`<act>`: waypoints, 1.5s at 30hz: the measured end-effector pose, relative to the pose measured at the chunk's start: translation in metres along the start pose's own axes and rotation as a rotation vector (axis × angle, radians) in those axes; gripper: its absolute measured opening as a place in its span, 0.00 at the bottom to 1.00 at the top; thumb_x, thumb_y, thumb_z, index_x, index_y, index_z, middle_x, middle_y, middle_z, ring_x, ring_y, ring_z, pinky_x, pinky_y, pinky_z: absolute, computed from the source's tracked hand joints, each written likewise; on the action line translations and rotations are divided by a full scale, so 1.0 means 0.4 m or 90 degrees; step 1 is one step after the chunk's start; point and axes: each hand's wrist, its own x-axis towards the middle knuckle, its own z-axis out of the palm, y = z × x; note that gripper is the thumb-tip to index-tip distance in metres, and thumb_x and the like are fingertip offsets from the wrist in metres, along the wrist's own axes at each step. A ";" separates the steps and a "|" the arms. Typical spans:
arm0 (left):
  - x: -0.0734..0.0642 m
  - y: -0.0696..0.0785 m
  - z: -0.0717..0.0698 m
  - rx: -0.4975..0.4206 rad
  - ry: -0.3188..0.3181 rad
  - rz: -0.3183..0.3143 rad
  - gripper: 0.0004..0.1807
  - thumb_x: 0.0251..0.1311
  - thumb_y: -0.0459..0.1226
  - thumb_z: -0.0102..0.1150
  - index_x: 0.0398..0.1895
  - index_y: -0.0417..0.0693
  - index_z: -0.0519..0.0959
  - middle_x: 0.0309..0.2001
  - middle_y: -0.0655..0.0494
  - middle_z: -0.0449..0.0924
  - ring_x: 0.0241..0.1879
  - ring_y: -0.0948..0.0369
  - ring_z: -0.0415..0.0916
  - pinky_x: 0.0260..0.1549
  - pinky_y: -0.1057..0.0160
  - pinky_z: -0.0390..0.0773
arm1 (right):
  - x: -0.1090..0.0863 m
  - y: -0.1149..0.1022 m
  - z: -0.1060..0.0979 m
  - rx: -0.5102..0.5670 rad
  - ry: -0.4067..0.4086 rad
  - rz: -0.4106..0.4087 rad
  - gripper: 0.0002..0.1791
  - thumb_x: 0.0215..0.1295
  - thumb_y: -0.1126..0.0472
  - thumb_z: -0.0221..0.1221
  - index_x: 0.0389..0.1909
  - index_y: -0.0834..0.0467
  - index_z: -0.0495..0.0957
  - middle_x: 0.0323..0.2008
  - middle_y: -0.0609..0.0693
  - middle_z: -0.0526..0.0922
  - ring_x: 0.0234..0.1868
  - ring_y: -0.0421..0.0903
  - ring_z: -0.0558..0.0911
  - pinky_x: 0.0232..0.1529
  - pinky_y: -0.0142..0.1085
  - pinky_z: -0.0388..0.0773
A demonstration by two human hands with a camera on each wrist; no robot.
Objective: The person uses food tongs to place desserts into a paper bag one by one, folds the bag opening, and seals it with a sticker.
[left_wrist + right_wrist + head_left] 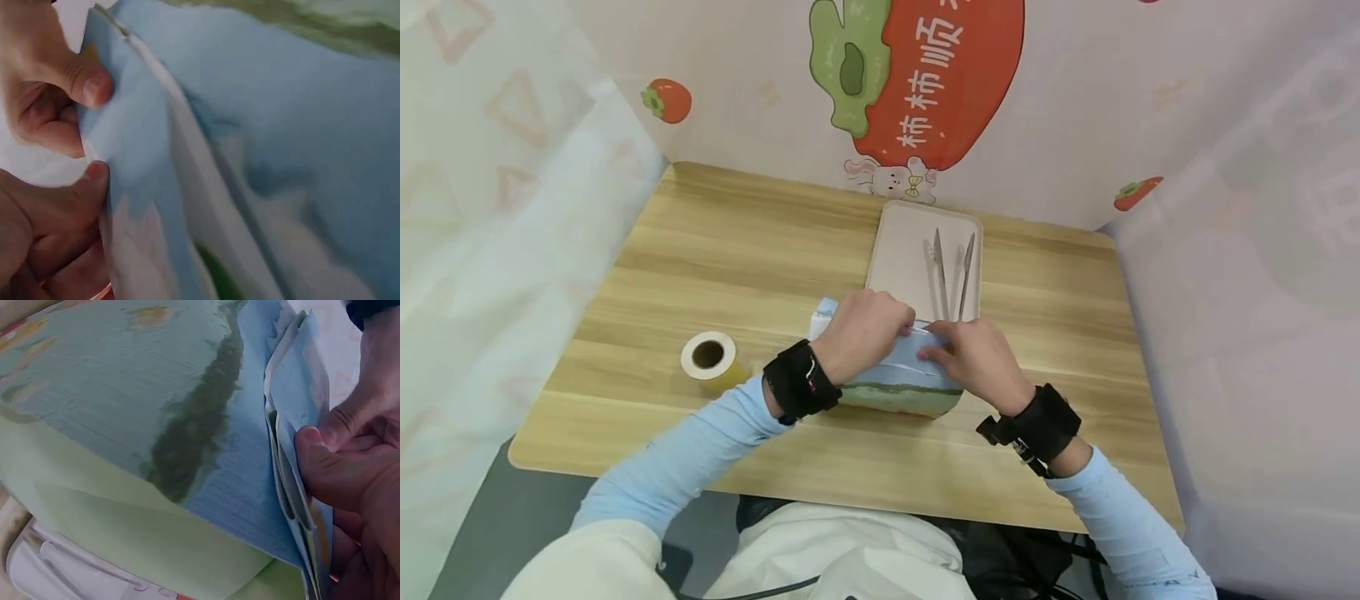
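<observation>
A paper bag point(898, 396) printed in blue and green lies on its side in front of the person. Its creased mouth, with the folded side gusset showing in the right wrist view, points away from the body. The left hand point(863, 329) pinches the folded top edge point(140, 119) between thumb and curled fingers. Close beside it, the right hand point(981, 362) grips the same edge, thumb on the near face. In the right wrist view both thumbs press the layered paper point(290, 481) almost side by side. The fingers behind the paper are partly hidden.
Beyond the bag, a beige tray point(902, 258) holds two slim pointed metal tools point(966, 271). A roll of tape point(727, 367) stands left of the bag, near the left forearm. Printed cloth walls point(752, 133) border the wooden table point(752, 242) at the back and sides.
</observation>
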 end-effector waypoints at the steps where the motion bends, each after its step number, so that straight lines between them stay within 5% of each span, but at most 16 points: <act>1: -0.006 -0.009 -0.002 0.003 -0.006 -0.001 0.04 0.63 0.35 0.64 0.32 0.50 0.87 0.29 0.56 0.87 0.24 0.64 0.76 0.19 0.65 0.74 | -0.001 -0.001 0.000 -0.001 0.003 0.000 0.12 0.61 0.53 0.68 0.40 0.57 0.86 0.24 0.47 0.85 0.20 0.37 0.74 0.21 0.30 0.66; 9: -0.075 -0.092 -0.025 0.030 -0.014 -0.005 0.02 0.59 0.35 0.68 0.33 0.49 0.88 0.30 0.58 0.88 0.26 0.63 0.80 0.22 0.64 0.77 | -0.007 -0.006 0.005 -0.008 0.023 -0.002 0.13 0.59 0.53 0.70 0.39 0.57 0.87 0.24 0.48 0.87 0.21 0.38 0.76 0.21 0.32 0.68; 15: -0.104 -0.126 -0.025 -0.003 -0.031 -0.002 0.11 0.54 0.26 0.67 0.39 0.45 0.88 0.35 0.55 0.89 0.32 0.60 0.84 0.29 0.63 0.81 | -0.012 0.001 0.006 -0.021 0.039 -0.008 0.13 0.59 0.53 0.70 0.39 0.57 0.87 0.26 0.50 0.88 0.21 0.39 0.77 0.22 0.34 0.70; 23: -0.116 -0.142 -0.013 -0.005 0.023 0.038 0.11 0.52 0.23 0.66 0.34 0.46 0.88 0.29 0.57 0.89 0.25 0.65 0.80 0.23 0.66 0.76 | -0.028 0.003 0.013 -0.015 0.030 0.006 0.16 0.58 0.52 0.70 0.43 0.57 0.87 0.25 0.49 0.87 0.21 0.37 0.74 0.22 0.32 0.67; 33: -0.129 -0.164 -0.007 -0.018 0.066 0.048 0.11 0.51 0.22 0.65 0.32 0.45 0.88 0.28 0.56 0.89 0.27 0.62 0.85 0.23 0.65 0.79 | -0.047 0.020 0.006 -0.014 0.096 -0.002 0.11 0.61 0.57 0.68 0.42 0.56 0.88 0.29 0.50 0.89 0.18 0.37 0.70 0.20 0.30 0.60; 41: -0.138 -0.169 0.000 -0.031 0.083 0.056 0.08 0.52 0.24 0.68 0.32 0.45 0.88 0.27 0.56 0.89 0.26 0.63 0.84 0.24 0.64 0.79 | -0.071 0.054 0.019 -0.013 0.183 -0.038 0.09 0.58 0.62 0.70 0.38 0.59 0.89 0.33 0.53 0.90 0.20 0.42 0.82 0.21 0.33 0.71; 45: -0.139 -0.169 -0.006 -0.043 0.072 0.045 0.08 0.53 0.25 0.68 0.35 0.43 0.88 0.29 0.54 0.89 0.27 0.63 0.84 0.26 0.63 0.81 | -0.078 0.067 0.009 -0.002 0.170 -0.033 0.09 0.60 0.61 0.69 0.41 0.59 0.88 0.36 0.53 0.90 0.26 0.43 0.85 0.25 0.36 0.76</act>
